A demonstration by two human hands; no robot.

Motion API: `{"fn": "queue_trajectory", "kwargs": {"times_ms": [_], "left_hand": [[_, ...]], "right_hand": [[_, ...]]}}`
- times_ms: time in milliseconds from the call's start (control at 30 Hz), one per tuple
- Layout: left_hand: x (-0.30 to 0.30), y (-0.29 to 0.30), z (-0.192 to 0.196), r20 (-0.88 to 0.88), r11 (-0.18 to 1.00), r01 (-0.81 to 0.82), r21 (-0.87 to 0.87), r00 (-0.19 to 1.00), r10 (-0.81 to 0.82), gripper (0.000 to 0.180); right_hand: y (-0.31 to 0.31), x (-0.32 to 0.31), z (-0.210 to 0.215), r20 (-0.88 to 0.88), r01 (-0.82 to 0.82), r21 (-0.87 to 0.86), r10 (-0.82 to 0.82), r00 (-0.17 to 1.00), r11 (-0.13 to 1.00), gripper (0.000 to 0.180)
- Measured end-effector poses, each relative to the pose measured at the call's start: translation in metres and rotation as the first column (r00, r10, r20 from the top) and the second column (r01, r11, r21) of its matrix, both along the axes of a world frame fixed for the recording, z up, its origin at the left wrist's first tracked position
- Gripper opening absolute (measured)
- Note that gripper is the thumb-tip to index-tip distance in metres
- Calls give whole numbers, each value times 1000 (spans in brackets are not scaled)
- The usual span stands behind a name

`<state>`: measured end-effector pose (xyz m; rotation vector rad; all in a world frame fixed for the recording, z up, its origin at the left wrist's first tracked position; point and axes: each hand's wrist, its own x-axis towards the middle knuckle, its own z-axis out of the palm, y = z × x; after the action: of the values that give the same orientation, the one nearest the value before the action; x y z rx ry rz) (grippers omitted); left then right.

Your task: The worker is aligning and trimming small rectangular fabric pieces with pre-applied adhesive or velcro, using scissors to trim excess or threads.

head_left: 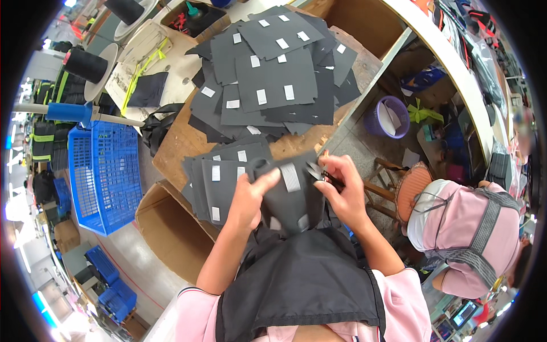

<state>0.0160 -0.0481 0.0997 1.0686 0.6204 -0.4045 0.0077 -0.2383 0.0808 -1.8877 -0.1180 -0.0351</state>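
Nearest, above the black apron, two bare hands work apart from each other: the left hand is clamped on the left edge of one grey panel, and the right hand is closed around one pair of snips at its far right corner. Whether the right fingers also grip the cloth, I cannot tell. The panel is partly blurred, its long axis running away from the body; its striped tab lies much the same way, far end leaning left. The snips lie crosswise, blades pointing left and slightly away. Just beyond, a worn wooden table bears two piles: a small pile, three white tabs showing on its top piece, and a large pile, four on its uppermost. One open carton stands at the left, one blue crate past it. Rightward are one purple bin on the tiled floor and one co-worker in pink. Farther left stand two black cones.
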Motion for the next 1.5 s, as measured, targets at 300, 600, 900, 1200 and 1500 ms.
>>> {"fn": "queue_trajectory", "kwargs": {"times_ms": [300,600,900,1200,1500], "left_hand": [[11,8,-24,57,917,-322,-236,937,344,28],[5,24,-6,620,460,-433,775,662,-421,83],[-6,1,-1,160,944,329,-3,932,-324,28],[-7,-7,-5,133,979,199,-52,972,-191,21],[-13,-11,-9,210,979,171,111,959,-191,17]], "right_hand": [[8,-40,-28,-664,490,632,93,742,601,37],[-4,5,-11,-408,133,454,74,910,881,9],[16,2,12,144,66,-174,-41,989,982,33],[9,-28,15,117,60,-253,-31,993,966,31],[14,-21,16,126,80,-197,-56,991,977,28]]}}
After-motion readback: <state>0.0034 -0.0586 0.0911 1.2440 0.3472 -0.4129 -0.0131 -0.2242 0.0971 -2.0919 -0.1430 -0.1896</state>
